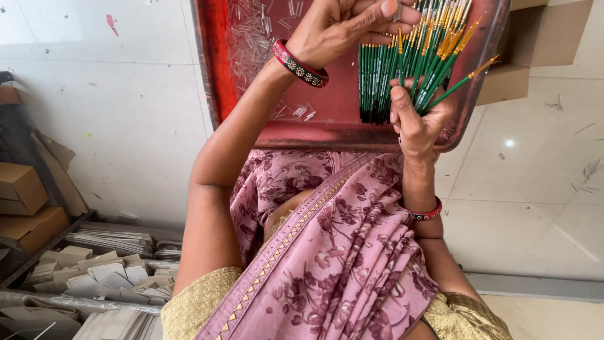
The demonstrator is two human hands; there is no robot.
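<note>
Left hand (352, 25) is up at twelve o'clock, fingers curled and closed against the yellow-tipped upper ends of the bundle of green paintbrushes (402, 75), with a small metal piece just showing at its fingertips. Right hand (415, 119), just below and toward one o'clock, wraps the lower handles, thumb pressed flat on the stems, fanning them out. One brush splays off toward two o'clock. Behind the bundle lies the red tray (217, 82), propped on the lap, with clear little tubes (251, 31) scattered at eleven o'clock. Red bangles ring both wrists. A pink floral sari (340, 252) fills the centre down to six. Stacks of flat cardboard pieces (107, 271) sit at eight o'clock; a brown box (535, 38) rests at two.
</note>
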